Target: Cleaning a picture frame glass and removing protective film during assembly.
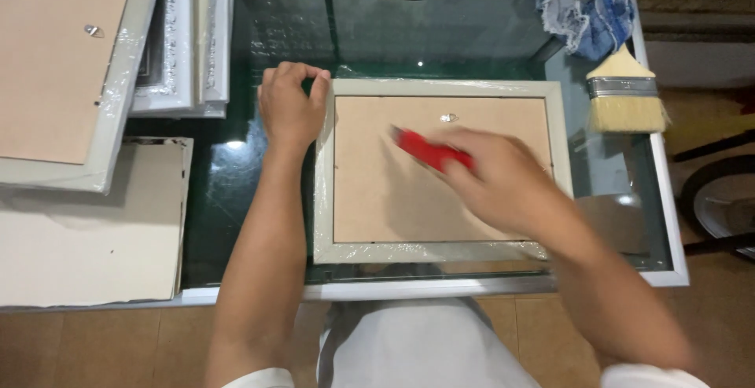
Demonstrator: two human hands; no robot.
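Observation:
A pale grey picture frame wrapped in clear plastic lies face down on the glass table, its brown backing board facing up. My left hand pinches the frame's top left corner. My right hand is over the backing board, blurred, and grips a red tool whose tip points toward the upper left. A small metal hanger sits near the board's top edge.
A wide paintbrush and a blue-white rag lie at the table's right back corner. Stacked wrapped frames and beige boards fill the left side. A dark wheel stands off the right edge.

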